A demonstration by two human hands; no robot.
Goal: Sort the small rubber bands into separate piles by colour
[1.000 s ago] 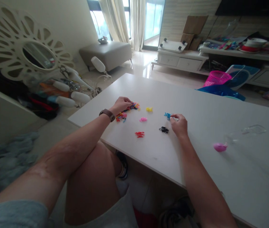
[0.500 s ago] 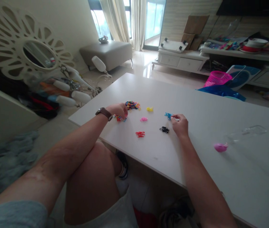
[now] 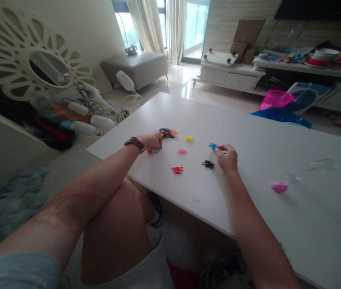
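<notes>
My left hand (image 3: 152, 140), with a watch (image 3: 135, 143) on its wrist, is closed in a pinch between a mixed-colour heap of small rubber bands (image 3: 168, 133) and a smaller mixed cluster (image 3: 151, 150) partly hidden below it. A tiny dark bit shows at its fingertips, too small to name. My right hand (image 3: 228, 157) is pinched shut against the edge of a blue bunch of bands (image 3: 212, 146); what its fingers hold is hidden. Between the hands lie separate bunches: yellow (image 3: 189, 138), pink (image 3: 182, 151), red (image 3: 177, 170) and black (image 3: 208, 164).
On the right of the white table (image 3: 248, 192) lie a pink pouch-like thing (image 3: 279, 186) and a clear plastic container (image 3: 321, 165). A lamp with white shades (image 3: 102, 122) stands close to the table's left edge. Beyond the far edge is a pink basket (image 3: 276, 99).
My left hand has shifted slightly to the right and turned, with its fingertips lower. The right hand has barely moved at the blue bunch.
</notes>
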